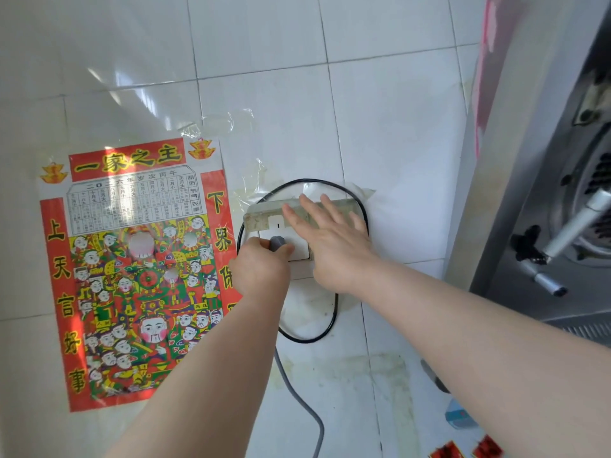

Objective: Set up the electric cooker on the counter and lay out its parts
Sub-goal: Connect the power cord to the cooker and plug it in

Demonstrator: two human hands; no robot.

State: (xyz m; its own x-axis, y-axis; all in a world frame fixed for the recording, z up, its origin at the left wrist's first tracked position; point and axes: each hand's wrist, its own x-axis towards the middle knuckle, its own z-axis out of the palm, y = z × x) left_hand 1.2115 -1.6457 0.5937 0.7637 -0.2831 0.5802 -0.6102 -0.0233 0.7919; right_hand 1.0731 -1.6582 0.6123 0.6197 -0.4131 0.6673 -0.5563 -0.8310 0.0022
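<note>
I face a white tiled wall with a white wall socket [299, 251] under a clear hinged cover [261, 213]. My left hand [261, 269] is shut on a grey plug [277, 242] pressed against the socket. Its grey cord [299, 396] hangs down the wall. My right hand [330, 239] lies flat with fingers spread against the raised cover and the socket's right side. The cooker itself is not in view.
A black cable [330, 325] loops around the socket. A red printed calendar poster [132, 269] hangs left of it. A steel range hood [562, 200] juts out at the right. Red-labelled items [466, 449] show at the bottom right.
</note>
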